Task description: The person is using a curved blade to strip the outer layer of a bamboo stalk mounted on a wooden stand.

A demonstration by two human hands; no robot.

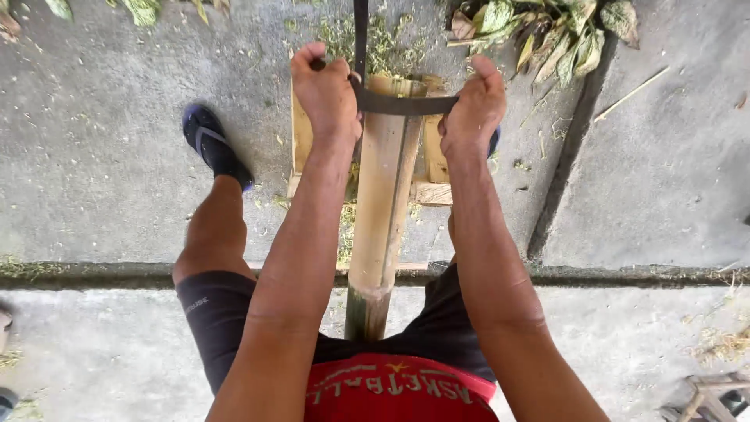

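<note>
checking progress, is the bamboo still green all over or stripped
Mostly stripped: the bamboo is pale along its length, green only at the near end; both hands, left hand and right hand, hold the blade across it.

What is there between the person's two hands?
In the head view, a dark curved blade spans from the left hand to the right hand, lying across the top of the upright bamboo pole.

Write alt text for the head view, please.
Seen from above, a left hand and a right hand grip the two ends of a dark blade across a bamboo pole. The pole leans on a wooden frame on concrete.
</note>
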